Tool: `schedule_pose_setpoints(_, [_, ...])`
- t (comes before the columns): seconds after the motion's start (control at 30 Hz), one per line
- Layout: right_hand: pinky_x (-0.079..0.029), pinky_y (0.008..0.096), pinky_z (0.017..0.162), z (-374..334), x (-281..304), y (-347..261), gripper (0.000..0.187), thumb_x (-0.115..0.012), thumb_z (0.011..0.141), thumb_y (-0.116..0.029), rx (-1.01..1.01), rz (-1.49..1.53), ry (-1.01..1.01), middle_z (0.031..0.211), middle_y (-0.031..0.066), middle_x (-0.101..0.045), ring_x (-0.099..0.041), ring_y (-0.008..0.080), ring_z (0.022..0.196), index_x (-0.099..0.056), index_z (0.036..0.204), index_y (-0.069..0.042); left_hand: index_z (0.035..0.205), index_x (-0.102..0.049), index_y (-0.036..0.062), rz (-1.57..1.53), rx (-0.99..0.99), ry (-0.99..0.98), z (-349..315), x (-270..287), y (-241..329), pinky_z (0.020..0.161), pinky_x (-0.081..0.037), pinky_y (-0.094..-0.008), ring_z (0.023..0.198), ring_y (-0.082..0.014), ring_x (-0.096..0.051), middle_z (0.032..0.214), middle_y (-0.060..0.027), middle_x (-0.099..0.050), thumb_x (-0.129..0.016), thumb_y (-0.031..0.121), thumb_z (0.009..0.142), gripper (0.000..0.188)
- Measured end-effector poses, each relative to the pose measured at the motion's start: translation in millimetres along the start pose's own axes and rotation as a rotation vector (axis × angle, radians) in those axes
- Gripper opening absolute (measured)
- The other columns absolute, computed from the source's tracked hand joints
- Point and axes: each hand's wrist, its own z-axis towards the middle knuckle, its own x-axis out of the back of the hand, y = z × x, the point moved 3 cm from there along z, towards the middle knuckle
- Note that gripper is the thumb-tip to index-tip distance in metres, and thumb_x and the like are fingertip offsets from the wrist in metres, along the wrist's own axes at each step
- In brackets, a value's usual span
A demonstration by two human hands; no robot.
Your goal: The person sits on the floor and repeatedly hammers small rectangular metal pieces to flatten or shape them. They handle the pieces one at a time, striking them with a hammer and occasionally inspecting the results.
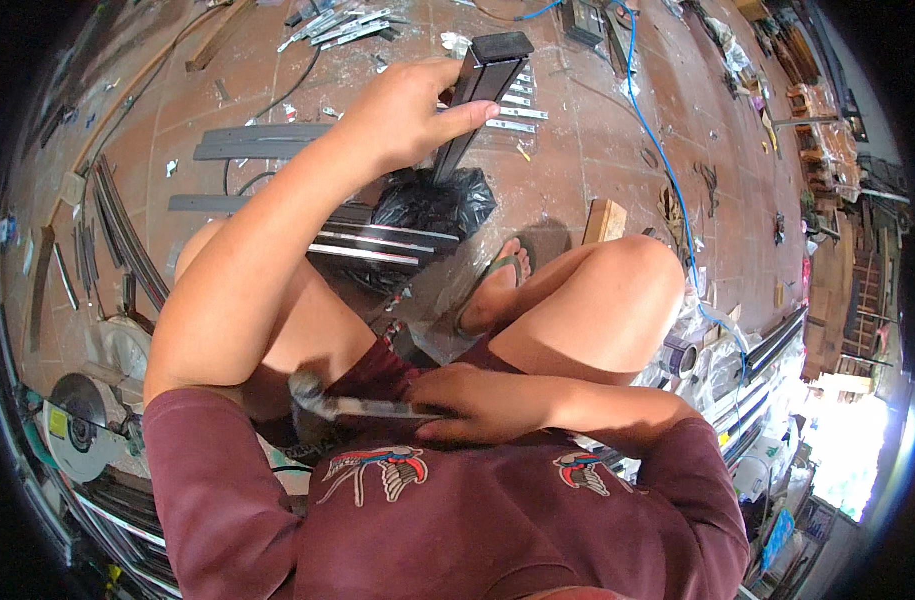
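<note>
My left hand (417,105) grips a dark metal profile (474,85) near its upper end, fingers behind it and thumb along its side. The profile stands tilted, with a black block or cap (502,46) across its top. Its lower end meets a crumpled black plastic bag (457,200) on the floor; the exact contact is hidden. Close to my body, my right hand (482,400) is closed round the handle of a hammer (377,407). The hammer's head (307,392) points left over my lap, apart from the profile.
Grey strips (247,142) and shiny metal rails (377,248) lie on the tiled floor around my feet. A wooden block (604,220) is beyond my right foot. A blue cable (642,115) runs along the right. At the lower left is a circular-bladed saw (77,425).
</note>
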Motion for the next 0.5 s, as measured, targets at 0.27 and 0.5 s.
schedule_pose_setpoints(0.27, [-0.044,0.0317,0.07,-95,126,-133,0.033,-0.063,0.098,-0.021,-0.243,-0.323,0.711,0.092,0.0096,-0.06,-0.059,0.0181,0.083,-0.056,0.124,-0.002,0.106,-0.071,0.002,0.106,-0.034,0.088,-4,-6,-9,0.079,-0.052,-0.0442,0.09,-0.0375,-0.067,0.098,-0.0198,-0.07,-0.068,0.043,0.091,0.043])
schedule_pose_setpoints(0.5, [-0.029,0.0192,0.05,-100,162,-218,0.047,-0.051,0.103,-0.022,0.059,-0.79,1.43,0.081,0.0023,-0.059,-0.044,0.0044,0.058,-0.047,0.146,-0.003,0.104,-0.07,0.0011,0.193,-0.078,0.104,3,-10,8,0.079,-0.052,-0.0434,0.091,-0.04,-0.065,0.1,-0.0202,-0.068,-0.069,0.042,0.091,0.042])
